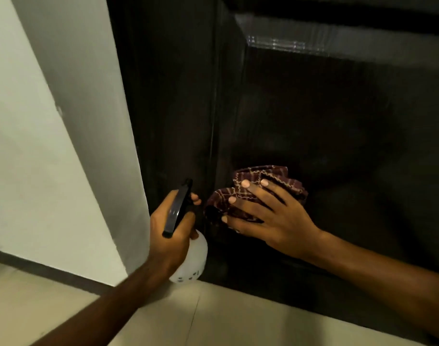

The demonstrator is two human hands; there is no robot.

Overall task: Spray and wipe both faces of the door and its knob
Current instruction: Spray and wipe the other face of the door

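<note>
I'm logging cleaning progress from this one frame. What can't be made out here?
- The knob: none shows in the head view; it is either beyond the frame or lost in the dark door.
- The door's other face: behind the door itself.
- Markings on the spray bottle: too small and blurred; the left hand covers its neck.
- Part of the cloth: under the right hand.
- Wet patches: the door is too dark to tell.
</note>
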